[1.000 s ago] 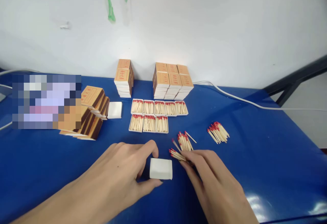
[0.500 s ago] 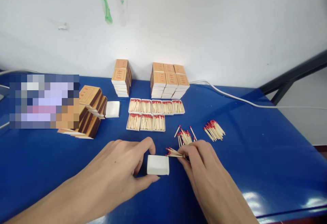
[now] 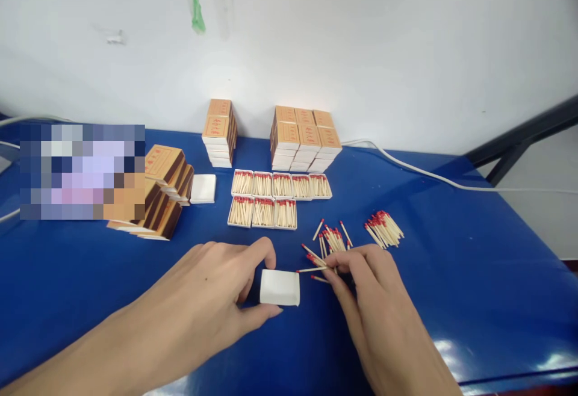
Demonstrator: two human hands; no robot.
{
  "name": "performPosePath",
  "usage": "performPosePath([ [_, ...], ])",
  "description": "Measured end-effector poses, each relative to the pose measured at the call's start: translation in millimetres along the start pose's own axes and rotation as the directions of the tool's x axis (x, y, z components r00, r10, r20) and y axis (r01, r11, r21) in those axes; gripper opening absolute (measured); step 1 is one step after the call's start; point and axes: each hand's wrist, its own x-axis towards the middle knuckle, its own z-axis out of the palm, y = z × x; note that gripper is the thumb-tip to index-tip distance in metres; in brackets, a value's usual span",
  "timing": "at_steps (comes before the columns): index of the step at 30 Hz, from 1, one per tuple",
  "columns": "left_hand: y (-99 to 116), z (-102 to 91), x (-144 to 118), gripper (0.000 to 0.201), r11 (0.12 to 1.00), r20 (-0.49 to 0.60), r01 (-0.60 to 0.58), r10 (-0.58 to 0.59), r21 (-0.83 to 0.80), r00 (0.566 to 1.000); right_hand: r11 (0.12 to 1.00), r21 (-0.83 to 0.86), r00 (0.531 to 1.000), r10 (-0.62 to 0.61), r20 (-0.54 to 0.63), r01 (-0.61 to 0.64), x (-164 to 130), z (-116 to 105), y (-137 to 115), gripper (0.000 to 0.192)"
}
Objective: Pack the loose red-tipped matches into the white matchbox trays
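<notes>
A white matchbox tray (image 3: 280, 287) lies on the blue table with no matches in it. My left hand (image 3: 221, 281) curls round its left end, index finger at the far edge and thumb at the near edge. To the right of the tray, my right hand (image 3: 374, 287) pinches several red-tipped matches (image 3: 316, 260) that fan out to the left from its fingertips. Just beyond that hand lies a loose heap of matches (image 3: 334, 238), partly hidden by the fingers. A denser match pile (image 3: 385, 229) rests farther right.
Filled matchbox trays (image 3: 263, 212) stand in two rows ahead. Behind them, closed matchboxes form a small stack (image 3: 218, 128) and a wider stack (image 3: 307, 137). More matchboxes (image 3: 165, 164) and a white tray (image 3: 203, 188) sit left. A cable (image 3: 419, 170) crosses the back right.
My right hand has shifted slightly right, away from the tray, and the matches in its fingers are more spread. My left hand keeps its place at the tray.
</notes>
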Motion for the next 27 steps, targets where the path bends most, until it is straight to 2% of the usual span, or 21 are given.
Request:
performPosePath([
  [7,5,-2.9,3,0.025,1.000,0.014,0.015,-0.015,-0.016,1.000,0.981,0.153,0.992,0.121,0.024,-0.123,4,-9,0,0.020],
  [11,5,-3.3,4,0.025,1.000,0.024,0.029,-0.028,-0.010,0.999,0.957,0.214,0.981,0.187,0.052,-0.194,9,-17,2,0.017],
  [16,3,-0.1,5,0.026,1.000,-0.006,0.006,-0.007,-0.013,1.000,0.963,0.197,0.982,0.186,-0.008,-0.181,17,-26,1,0.016],
  [19,1,2.6,6,0.024,1.000,-0.020,-0.008,0.008,-0.019,1.000,0.983,0.173,0.998,0.059,0.033,-0.064,21,-25,-11,0.014],
  [21,0,4.0,6,0.023,1.000,-0.031,-0.003,0.002,-0.009,1.000,0.991,0.095,0.992,-0.097,0.081,0.089,24,-21,-20,0.019],
  [24,0,5.0,5,0.023,1.000,-0.032,0.018,-0.018,-0.008,0.999,0.936,-0.149,0.943,-0.297,0.150,0.318,29,-15,-32,0.030],
  [27,2,4.5,3,0.023,1.000,-0.025,0.011,-0.012,-0.019,1.000,0.838,-0.310,0.890,-0.390,0.234,0.449,35,-12,-41,0.028],
])
